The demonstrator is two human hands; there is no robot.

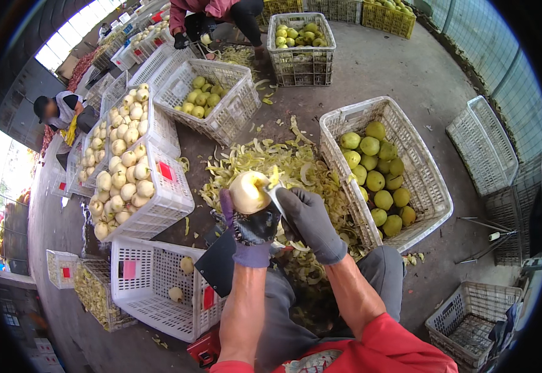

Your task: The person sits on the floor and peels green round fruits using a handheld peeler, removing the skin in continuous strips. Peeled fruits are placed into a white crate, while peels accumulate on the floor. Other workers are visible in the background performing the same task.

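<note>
My left hand [254, 228], in a purple and black glove, holds up a mostly peeled pear [248, 192] in the middle of the view. In a grey glove, my right hand [309, 219] grips a peeler [276, 200] against the pear's right side, where a bit of yellow-green peel stands up. Below and beyond the hands lies a heap of peelings [271, 158] on the floor. Unpeeled green pears [383, 177] fill part of the crate [438, 196] at the right. Two peeled pears [175, 294] rest in the white crate [159, 317] at the lower left.
White crates [168, 200] heaped with peeled pears stand at the left. Farther off are crates [233, 112] of green pears. One person [201, 14] crouches at the top with a pear; another person [68, 112] sits far left. Emptier crates [471, 321] line the right.
</note>
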